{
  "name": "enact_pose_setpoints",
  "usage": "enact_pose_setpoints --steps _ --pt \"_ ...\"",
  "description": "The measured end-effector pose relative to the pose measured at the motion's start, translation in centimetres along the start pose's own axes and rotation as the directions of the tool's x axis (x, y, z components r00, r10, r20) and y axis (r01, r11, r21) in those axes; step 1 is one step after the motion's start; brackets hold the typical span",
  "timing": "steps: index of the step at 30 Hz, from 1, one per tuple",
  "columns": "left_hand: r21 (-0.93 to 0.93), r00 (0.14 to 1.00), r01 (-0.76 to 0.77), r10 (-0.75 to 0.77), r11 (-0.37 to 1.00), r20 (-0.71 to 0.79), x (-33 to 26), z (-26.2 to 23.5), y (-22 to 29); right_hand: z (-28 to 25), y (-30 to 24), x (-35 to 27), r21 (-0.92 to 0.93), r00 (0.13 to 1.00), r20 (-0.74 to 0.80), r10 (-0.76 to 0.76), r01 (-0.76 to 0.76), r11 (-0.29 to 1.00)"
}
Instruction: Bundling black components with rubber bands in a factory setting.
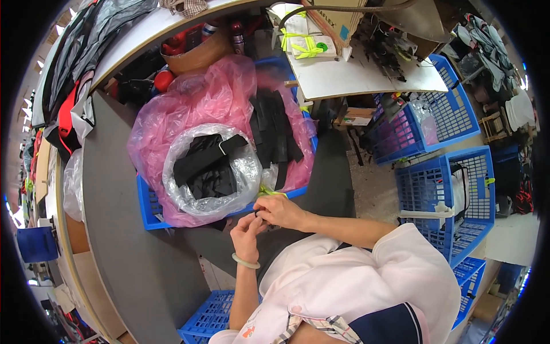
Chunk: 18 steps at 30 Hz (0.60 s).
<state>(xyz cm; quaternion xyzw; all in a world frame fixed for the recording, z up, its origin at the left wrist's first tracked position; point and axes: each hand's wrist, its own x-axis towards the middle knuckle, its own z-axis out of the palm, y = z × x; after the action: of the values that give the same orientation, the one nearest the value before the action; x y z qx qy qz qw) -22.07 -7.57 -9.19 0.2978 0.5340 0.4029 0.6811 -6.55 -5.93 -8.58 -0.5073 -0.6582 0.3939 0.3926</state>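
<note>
My left hand [246, 237], with a pale bangle [246, 262] at the wrist, is closed in a pinch. Its fingertips meet those of my right hand [282, 212], also closed. Between them shows a small black piece [258, 214], mostly hidden by the fingers. A yellow-green strip [267, 190] shows just beyond my right fingers. In front of my hands is a clear plastic bag [172, 166] with its rim rolled open, holding black strips. A bundle of black strips [209, 157] tied with a light band lies across the top. More long black strips [274, 129] lie to its right.
Pink plastic sheeting [189, 94] lines the blue crate [150, 200] under the bag. A grey board [123, 229] runs along the left. A white table [344, 77] with yellow-green-tied packs [309, 47] stands far right. Blue baskets [427, 183] stand at the right.
</note>
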Motion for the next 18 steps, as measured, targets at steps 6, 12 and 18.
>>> enact_pose_setpoints --steps 6,12,18 --pt "0.76 0.804 -0.384 0.595 0.524 -0.004 0.9 1.1 -3.0 1.8 2.4 -1.8 -0.402 0.994 0.048 -0.099 0.11 0.909" --pt "0.795 0.799 -0.456 0.577 0.4 0.169 1.1 2.0 -2.3 1.4 4.0 -1.6 -0.353 0.999 -0.02 -0.033 0.024 0.935" --pt "0.858 0.821 -0.383 0.552 0.342 0.146 0.5 2.8 -1.7 0.6 2.6 -2.2 -0.229 0.985 -0.088 0.148 -0.164 0.959"
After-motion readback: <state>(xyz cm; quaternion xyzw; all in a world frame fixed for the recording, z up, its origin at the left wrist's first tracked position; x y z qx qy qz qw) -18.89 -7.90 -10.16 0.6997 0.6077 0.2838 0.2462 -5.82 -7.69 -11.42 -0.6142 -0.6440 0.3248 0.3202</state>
